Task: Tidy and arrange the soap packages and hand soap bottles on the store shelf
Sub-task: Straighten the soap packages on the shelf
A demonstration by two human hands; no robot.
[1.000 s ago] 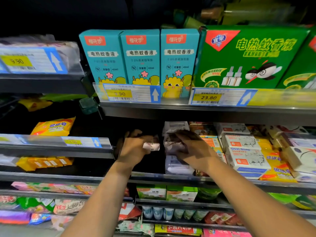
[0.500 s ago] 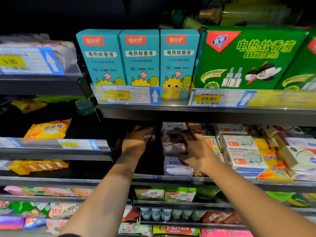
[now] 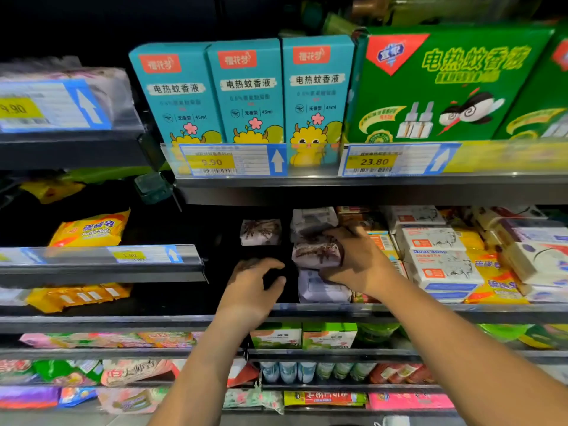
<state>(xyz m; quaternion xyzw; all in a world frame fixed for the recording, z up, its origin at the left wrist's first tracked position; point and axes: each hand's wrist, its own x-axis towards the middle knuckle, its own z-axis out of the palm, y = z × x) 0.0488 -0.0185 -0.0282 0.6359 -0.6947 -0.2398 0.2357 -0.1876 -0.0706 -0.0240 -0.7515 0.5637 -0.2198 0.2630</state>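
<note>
On the middle shelf stands a stack of white paper-wrapped soap bars with brown prints. My right hand grips the middle bar of that stack, above a pale bar and below another wrapped bar. A single wrapped bar stands alone deeper in the dark gap to the left. My left hand hovers below that bar with fingers loosely curved, holding nothing. Goat soap boxes and yellow sulfur soap packs fill the shelf to the right.
Teal boxes and a green box sit on the shelf above, over price tags. A yellow sulfur soap pack lies on the left shelf. The metal shelf lip runs under my wrists. Lower shelves hold packets and small bottles.
My left hand let go of the wrapped bar deep in the gap and drew back down, now empty. My right hand stays on the stack.
</note>
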